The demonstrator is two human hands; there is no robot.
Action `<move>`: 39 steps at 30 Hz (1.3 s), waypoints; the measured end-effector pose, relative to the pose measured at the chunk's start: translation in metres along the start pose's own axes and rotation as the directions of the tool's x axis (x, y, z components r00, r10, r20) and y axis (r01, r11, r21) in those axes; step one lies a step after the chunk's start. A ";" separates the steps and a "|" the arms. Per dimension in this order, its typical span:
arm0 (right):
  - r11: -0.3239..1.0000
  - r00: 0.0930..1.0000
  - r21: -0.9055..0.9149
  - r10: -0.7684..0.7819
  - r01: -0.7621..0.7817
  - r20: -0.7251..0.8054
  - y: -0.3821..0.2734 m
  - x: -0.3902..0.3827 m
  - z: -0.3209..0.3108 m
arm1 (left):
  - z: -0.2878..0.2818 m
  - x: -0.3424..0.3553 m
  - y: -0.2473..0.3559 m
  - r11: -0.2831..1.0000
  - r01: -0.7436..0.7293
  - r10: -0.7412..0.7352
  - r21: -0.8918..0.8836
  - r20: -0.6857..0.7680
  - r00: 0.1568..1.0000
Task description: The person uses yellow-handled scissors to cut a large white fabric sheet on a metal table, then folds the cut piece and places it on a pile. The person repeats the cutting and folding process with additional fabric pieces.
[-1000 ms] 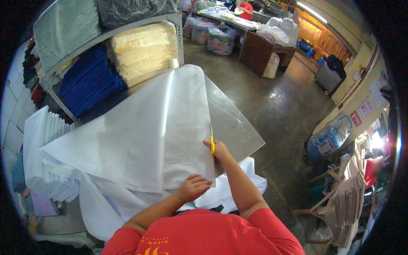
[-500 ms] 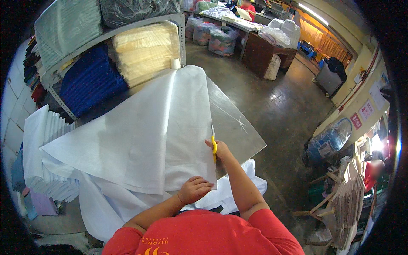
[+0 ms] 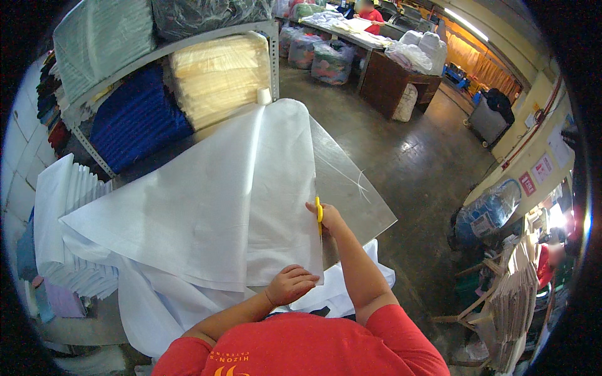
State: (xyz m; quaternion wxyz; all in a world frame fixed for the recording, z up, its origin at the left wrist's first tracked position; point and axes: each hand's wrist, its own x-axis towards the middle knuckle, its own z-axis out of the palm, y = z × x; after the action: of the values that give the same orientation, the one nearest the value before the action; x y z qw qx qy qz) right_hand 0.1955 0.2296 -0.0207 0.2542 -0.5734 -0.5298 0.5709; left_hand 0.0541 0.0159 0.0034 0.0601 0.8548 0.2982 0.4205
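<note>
My right hand [image 3: 328, 219] is closed round yellow-handled scissors [image 3: 320, 212] at the right edge of a white cloth [image 3: 282, 188]. The blades point away from me along that edge and are mostly out of sight. My left hand [image 3: 292, 286] lies with its fingers stretched out on the cloth's near right corner, holding nothing. The cloth is spread in folded layers over a table with a smooth grey top [image 3: 351, 194], and its near part hangs down toward me. Loose white threads [image 3: 362, 182] lie on the bare tabletop at the right.
Folded white cloths [image 3: 69, 232] are stacked at the left. Behind them a metal shelf [image 3: 274, 62] holds blue and cream fabric stacks, with a white cone [image 3: 264, 96] beside it. A water jug [image 3: 486, 213] and wooden folding pieces [image 3: 508, 301] stand right. A person [image 3: 370, 19] works far off.
My right hand and the scissors have slid a little farther along the cloth's edge, away from me. My left hand stays at the corner. The whole view has shifted slightly.
</note>
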 end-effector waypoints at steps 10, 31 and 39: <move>0.989 0.999 -0.146 0.016 -0.021 -0.036 -0.004 -0.009 -0.001 | -0.001 0.000 0.001 1.000 0.010 -0.010 -0.001 0.016 1.000; 0.996 0.998 -0.074 0.047 -0.049 -0.029 -0.021 -0.014 -0.007 | 0.002 -0.002 -0.002 1.000 -0.006 0.006 -0.025 0.004 1.000; 0.989 0.999 0.148 0.028 -0.022 -0.042 -0.015 0.002 -0.025 | 0.003 0.000 -0.001 0.999 0.049 -0.047 -0.014 0.100 0.994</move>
State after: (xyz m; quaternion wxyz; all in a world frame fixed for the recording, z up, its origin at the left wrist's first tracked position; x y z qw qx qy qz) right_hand 0.2133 0.2440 -0.0022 0.3004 -0.5719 -0.4731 0.5990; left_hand 0.0561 0.0170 0.0014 0.0921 0.8667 0.3118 0.3783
